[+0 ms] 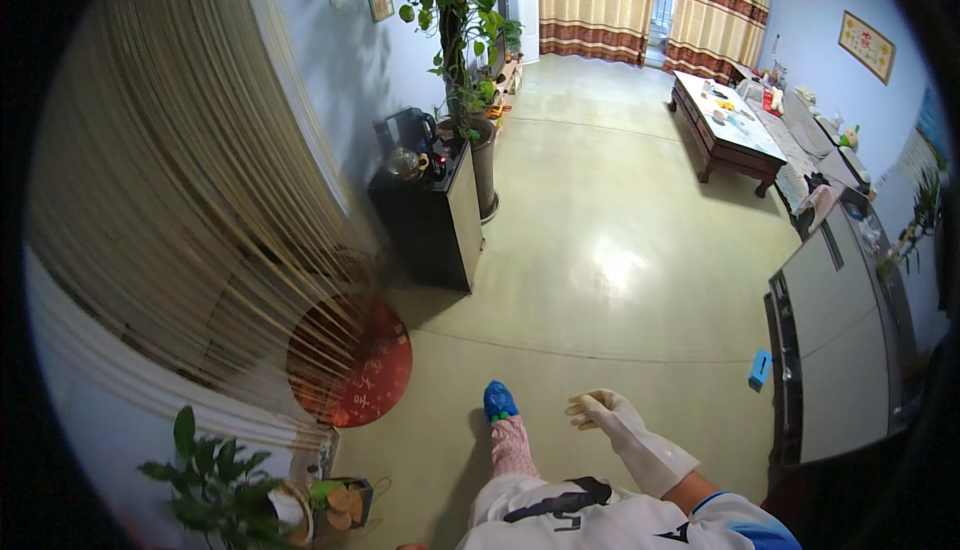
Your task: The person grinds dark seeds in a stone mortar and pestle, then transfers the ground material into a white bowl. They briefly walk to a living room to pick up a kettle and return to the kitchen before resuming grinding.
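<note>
My right hand (598, 409), in a long cream rubber glove, hangs over the pale floor (600, 340) in front of my body. Its fingers are loosely curled and apart, with nothing in them. My left hand is out of view; only a sliver of skin shows at the bottom edge, left of my white shirt (555, 516). One foot in a blue shoe cover (499, 400) stands ahead on the floor, below a pink patterned trouser leg (511, 446).
On the left are a string curtain (187, 137), a round red mat (375, 370), a black cabinet (420, 235) with a kettle and glass pot, and potted plants. On the right are a light cabinet (847, 340), a blue box (760, 370), a low table (720, 149) and a sofa.
</note>
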A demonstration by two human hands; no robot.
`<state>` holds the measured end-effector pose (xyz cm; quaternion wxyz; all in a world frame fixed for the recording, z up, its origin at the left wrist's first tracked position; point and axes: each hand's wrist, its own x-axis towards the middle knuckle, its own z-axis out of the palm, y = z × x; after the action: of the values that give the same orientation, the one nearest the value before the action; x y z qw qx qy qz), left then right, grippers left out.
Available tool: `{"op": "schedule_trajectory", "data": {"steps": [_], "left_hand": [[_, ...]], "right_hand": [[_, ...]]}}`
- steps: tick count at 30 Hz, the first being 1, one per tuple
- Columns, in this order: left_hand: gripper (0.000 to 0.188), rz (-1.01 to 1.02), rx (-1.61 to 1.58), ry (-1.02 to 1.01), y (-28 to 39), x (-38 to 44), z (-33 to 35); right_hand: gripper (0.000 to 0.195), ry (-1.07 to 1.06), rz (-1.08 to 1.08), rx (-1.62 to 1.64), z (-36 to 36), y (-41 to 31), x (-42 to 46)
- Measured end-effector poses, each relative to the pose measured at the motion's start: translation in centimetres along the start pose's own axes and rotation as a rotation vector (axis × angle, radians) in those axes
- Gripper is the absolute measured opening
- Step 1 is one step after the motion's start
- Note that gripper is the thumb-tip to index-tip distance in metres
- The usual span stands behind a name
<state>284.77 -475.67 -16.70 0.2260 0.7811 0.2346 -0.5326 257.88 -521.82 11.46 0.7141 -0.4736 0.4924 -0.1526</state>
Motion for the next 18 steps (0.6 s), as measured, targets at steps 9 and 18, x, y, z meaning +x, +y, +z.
{"op": "schedule_trajectory", "data": {"steps": [9,18], "left_hand": [[0.02,0.535,-0.103,-0.096,46.5,-2.8,9.7],[0.015,1.254,-0.157,-0.381,86.6,-16.3,15.6]], "right_hand": [[0.032,-0.056,0.001,-0.048,1.8,-17.7,22.9],[0.033,-0.134,0.01,-0.151,-1.2,-30.3,46.5]]}}
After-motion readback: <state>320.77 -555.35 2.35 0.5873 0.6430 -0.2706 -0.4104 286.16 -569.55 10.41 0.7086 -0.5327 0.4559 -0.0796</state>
